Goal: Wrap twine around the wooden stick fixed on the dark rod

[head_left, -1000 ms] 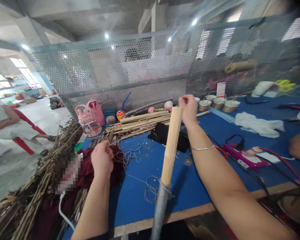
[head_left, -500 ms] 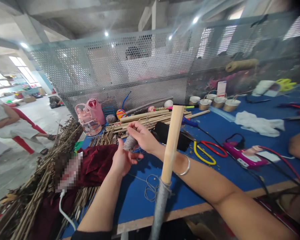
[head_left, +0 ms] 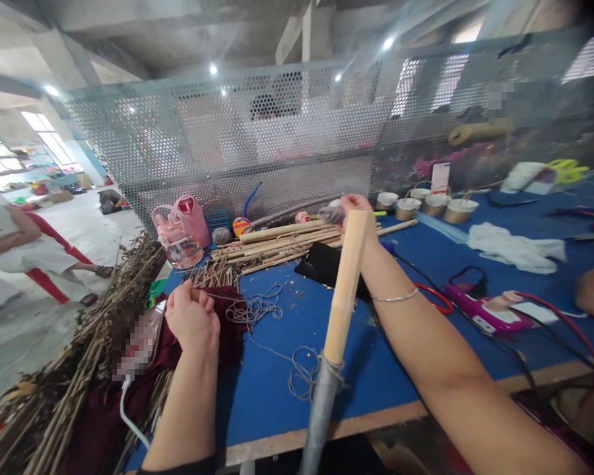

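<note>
My left hand [head_left: 193,315] is closed in a pinch over the maroon cloth [head_left: 230,336], with grey string leading from its fingers to a loose tangle of grey string [head_left: 257,308] on the table. Farther off, my right hand [head_left: 359,227] grips a small wound ball of grey string [head_left: 331,214] above the wooden sticks. Its lower palm is partly hidden by a pale wooden pole [head_left: 345,290] standing tilted before me. The pole's lower part is wrapped in grey cord [head_left: 321,402], and a loose coil [head_left: 301,379] lies beside it.
Peeled sticks [head_left: 287,241] lie at the back of the blue table [head_left: 277,412]. A black cloth [head_left: 321,264], red-handled scissors [head_left: 440,300] and a magenta power strip [head_left: 495,316] are to the right. Bundled dry stalks [head_left: 64,376] lean at left. A seated person [head_left: 14,231] is beyond.
My hands have parted: the left drew back left, the right carried the string ball up and right. Loose string now lies in a tangle where they were together.
</note>
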### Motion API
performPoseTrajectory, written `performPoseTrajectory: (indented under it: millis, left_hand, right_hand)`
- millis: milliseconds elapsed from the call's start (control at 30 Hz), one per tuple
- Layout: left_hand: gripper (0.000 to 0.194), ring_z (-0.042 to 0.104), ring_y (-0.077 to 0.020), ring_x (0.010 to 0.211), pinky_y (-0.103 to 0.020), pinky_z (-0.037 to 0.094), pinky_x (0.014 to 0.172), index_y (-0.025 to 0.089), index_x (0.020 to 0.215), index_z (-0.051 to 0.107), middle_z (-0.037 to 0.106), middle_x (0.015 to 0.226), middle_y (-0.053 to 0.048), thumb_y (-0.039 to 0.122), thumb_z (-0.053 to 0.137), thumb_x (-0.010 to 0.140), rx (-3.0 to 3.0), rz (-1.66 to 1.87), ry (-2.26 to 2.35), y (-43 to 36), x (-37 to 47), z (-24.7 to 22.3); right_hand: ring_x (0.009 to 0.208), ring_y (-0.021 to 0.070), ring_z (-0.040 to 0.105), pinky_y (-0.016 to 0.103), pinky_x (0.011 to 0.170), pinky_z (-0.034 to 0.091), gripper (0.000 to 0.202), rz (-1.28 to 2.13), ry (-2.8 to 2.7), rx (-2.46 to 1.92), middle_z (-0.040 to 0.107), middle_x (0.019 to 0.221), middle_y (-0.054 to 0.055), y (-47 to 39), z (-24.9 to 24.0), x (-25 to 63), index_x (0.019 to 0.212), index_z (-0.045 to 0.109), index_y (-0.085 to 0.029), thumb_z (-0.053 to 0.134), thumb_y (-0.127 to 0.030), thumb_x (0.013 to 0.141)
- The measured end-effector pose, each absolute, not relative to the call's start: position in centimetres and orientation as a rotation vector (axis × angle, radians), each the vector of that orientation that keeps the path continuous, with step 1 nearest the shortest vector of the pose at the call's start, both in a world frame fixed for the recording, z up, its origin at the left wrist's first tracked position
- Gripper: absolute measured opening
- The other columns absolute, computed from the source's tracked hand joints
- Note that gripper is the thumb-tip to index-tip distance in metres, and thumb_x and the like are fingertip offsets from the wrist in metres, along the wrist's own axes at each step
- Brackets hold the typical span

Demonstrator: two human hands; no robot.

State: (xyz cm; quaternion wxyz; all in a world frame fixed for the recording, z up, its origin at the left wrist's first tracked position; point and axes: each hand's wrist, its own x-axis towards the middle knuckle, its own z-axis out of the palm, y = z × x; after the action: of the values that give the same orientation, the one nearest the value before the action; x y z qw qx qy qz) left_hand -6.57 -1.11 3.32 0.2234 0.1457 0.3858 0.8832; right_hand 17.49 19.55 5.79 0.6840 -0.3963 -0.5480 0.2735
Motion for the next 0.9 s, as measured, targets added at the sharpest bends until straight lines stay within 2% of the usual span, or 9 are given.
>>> performPoseTrajectory:
  millis: [167, 267, 300, 367, 500, 600, 733, 833, 900]
  left_hand:
    - [0.035, 0.020, -0.0024, 0.030, -0.015, 0.015, 0.031, 0.019, 0.054, 0.028, 0.024, 0.039, 0.012, 0.017, 0.061, 0.065, 0.432, 2.328, 1.179, -1.1, -6.7, 3.0]
    - [0.026, 0.034, -0.0026, 0.028, -0.016, 0.019, 0.028, 0.019, 0.076, 0.052, 0.055, 0.061, 0.005, 0.022, 0.072, 0.061, 0.721, 1.817, 1.479, -1.1, -5.2, 2.1]
    - [0.038, 0.041, -0.0037, 0.030, -0.017, 0.023, 0.027, 0.021, 0.093, 0.055, 0.063, 0.080, -0.001, 0.025, 0.074, 0.061, 0.818, 1.676, 1.556, -1.1, -4.6, 1.9]
    - [0.062, 0.051, -0.0063, 0.034, -0.018, 0.028, 0.027, 0.029, 0.121, 0.044, 0.058, 0.113, -0.011, 0.034, 0.072, 0.066, 0.942, 1.569, 1.615, -1.2, -3.6, 1.6]
    - [0.058, 0.061, -0.0102, 0.048, -0.018, 0.036, 0.031, 0.032, 0.128, 0.035, 0.048, 0.130, -0.012, 0.048, 0.057, 0.077, 0.884, 1.694, 1.370, -1.2, -2.3, 1.9]
    - [0.053, 0.064, -0.0136, 0.056, -0.019, 0.040, 0.035, 0.028, 0.118, 0.044, 0.057, 0.116, -0.008, 0.060, 0.047, 0.076, 0.743, 1.618, 1.055, -1.1, -1.4, 2.0]
    - [0.061, 0.047, -0.0101, 0.033, -0.019, 0.027, 0.028, 0.016, 0.076, 0.056, 0.054, 0.055, -0.002, 0.074, 0.036, 0.071, 0.654, 1.267, 0.942, -0.9, -0.9, 1.6]
    - [0.050, 0.022, -0.0032, 0.027, -0.017, 0.014, 0.028, 0.019, 0.050, 0.034, 0.026, 0.038, 0.009, 0.058, 0.056, 0.071, 0.608, 1.485, 1.070, -0.8, -1.8, 1.8]
    - [0.048, 0.020, -0.0028, 0.030, -0.017, 0.015, 0.031, 0.019, 0.048, 0.027, 0.022, 0.038, 0.010, 0.038, 0.067, 0.067, 0.611, 1.861, 1.122, -0.9, -2.8, 2.3]
  right_hand:
    - [0.070, 0.0152, 0.047, 0.032, 0.070, 0.039, 0.009, 0.280, -0.808, -1.030, 0.044, 0.071, 0.001, 22.4, 6.1, 23.2, 0.071, 0.036, -0.022, 0.044, -0.024, 0.077]
    - [0.072, 0.0161, 0.048, 0.033, 0.071, 0.040, 0.007, 0.218, -0.886, -1.002, 0.045, 0.072, 0.001, 21.6, 6.9, 23.3, 0.074, 0.038, -0.022, 0.044, -0.024, 0.078]
    - [0.071, 0.0159, 0.048, 0.033, 0.070, 0.040, 0.007, 0.223, -0.979, -0.977, 0.045, 0.071, 0.000, 20.9, 7.2, 22.5, 0.074, 0.041, -0.021, 0.045, -0.024, 0.077]
    - [0.071, 0.0151, 0.050, 0.031, 0.068, 0.041, 0.007, 0.335, -1.286, -0.875, 0.047, 0.071, 0.000, 18.8, 7.7, 20.1, 0.076, 0.046, -0.019, 0.051, -0.025, 0.076]
    - [0.069, 0.0124, 0.050, 0.028, 0.068, 0.041, 0.011, 0.766, -1.735, -0.633, 0.050, 0.075, 0.000, 12.3, 7.6, 13.3, 0.080, 0.051, -0.019, 0.054, -0.029, 0.079]
    - [0.071, 0.0120, 0.049, 0.027, 0.069, 0.041, 0.011, 1.030, -1.795, -0.552, 0.050, 0.077, 0.000, 7.4, 6.4, 9.5, 0.084, 0.050, -0.018, 0.047, -0.029, 0.084]
    - [0.073, 0.0124, 0.048, 0.027, 0.071, 0.041, 0.010, 1.045, -1.836, -0.518, 0.049, 0.077, 0.000, 5.1, 5.6, 8.4, 0.085, 0.049, -0.017, 0.048, -0.027, 0.084]
    - [0.072, 0.0123, 0.048, 0.028, 0.071, 0.040, 0.008, 0.944, -1.802, -0.518, 0.048, 0.076, 0.000, 6.4, 6.4, 9.6, 0.086, 0.048, -0.018, 0.048, -0.026, 0.084]
    - [0.072, 0.0123, 0.048, 0.028, 0.072, 0.040, 0.008, 0.852, -1.786, -0.533, 0.047, 0.076, 0.000, 7.7, 7.0, 10.5, 0.087, 0.047, -0.019, 0.049, -0.026, 0.083]
